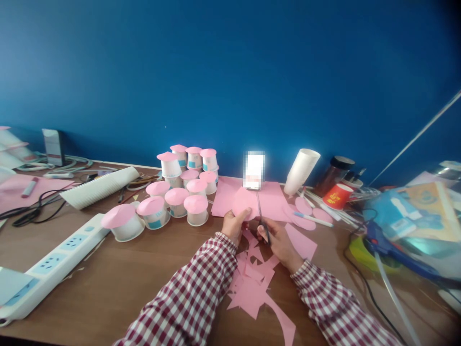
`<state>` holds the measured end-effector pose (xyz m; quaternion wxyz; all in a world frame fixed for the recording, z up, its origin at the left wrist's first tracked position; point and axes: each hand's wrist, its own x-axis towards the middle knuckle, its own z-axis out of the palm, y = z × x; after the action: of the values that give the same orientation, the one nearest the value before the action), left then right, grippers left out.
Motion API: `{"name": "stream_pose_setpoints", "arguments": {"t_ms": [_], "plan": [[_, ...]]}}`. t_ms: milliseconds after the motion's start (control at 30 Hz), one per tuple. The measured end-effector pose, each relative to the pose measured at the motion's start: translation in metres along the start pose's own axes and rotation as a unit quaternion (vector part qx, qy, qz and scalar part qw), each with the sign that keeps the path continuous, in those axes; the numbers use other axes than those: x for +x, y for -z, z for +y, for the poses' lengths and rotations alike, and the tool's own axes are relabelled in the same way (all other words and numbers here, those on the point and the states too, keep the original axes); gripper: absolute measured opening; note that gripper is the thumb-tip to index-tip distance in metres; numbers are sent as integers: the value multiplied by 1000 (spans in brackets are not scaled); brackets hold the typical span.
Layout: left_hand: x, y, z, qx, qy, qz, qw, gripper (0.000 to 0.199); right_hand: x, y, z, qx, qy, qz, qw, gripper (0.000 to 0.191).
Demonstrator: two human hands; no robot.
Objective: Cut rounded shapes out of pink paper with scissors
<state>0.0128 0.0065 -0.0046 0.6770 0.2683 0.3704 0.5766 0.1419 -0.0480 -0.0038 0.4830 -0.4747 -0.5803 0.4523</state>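
Note:
Pinched in my left hand [235, 226] is a piece of pink paper [247, 202], roughly rounded at its top. My right hand [279, 240] grips dark-handled scissors [265, 230], whose blades point away from me along the paper's right side. Behind both hands lies a larger pink sheet [275, 199]. Cut pink scraps [248, 293] are strewn below my wrists. Several pink ovals [304, 206] lie to the right, with a marker [313, 219] across them.
Upturned paper cups with pink tops [156, 218] crowd the left. A bright phone [254, 170] stands against the blue wall. Stacked white cups [301, 170] lean nearby. A power strip [54, 264] is at left; a red cup [337, 196] and blue glue gun [399, 254] are at right.

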Motion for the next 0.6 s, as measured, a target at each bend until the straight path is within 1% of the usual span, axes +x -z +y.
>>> {"name": "stream_pose_setpoints", "arguments": {"t_ms": [300, 433, 600], "plan": [[1, 0, 0, 5, 0, -5, 1000, 35, 0, -2, -6, -5, -6, 8, 1000, 45], [0, 0, 0, 2, 4, -12, 1000, 34, 0, -2, -7, -3, -9, 8, 1000, 44], [-1, 0, 0, -1, 5, -6, 1000, 33, 1, -2, -5, -5, -7, 9, 1000, 43]]}}
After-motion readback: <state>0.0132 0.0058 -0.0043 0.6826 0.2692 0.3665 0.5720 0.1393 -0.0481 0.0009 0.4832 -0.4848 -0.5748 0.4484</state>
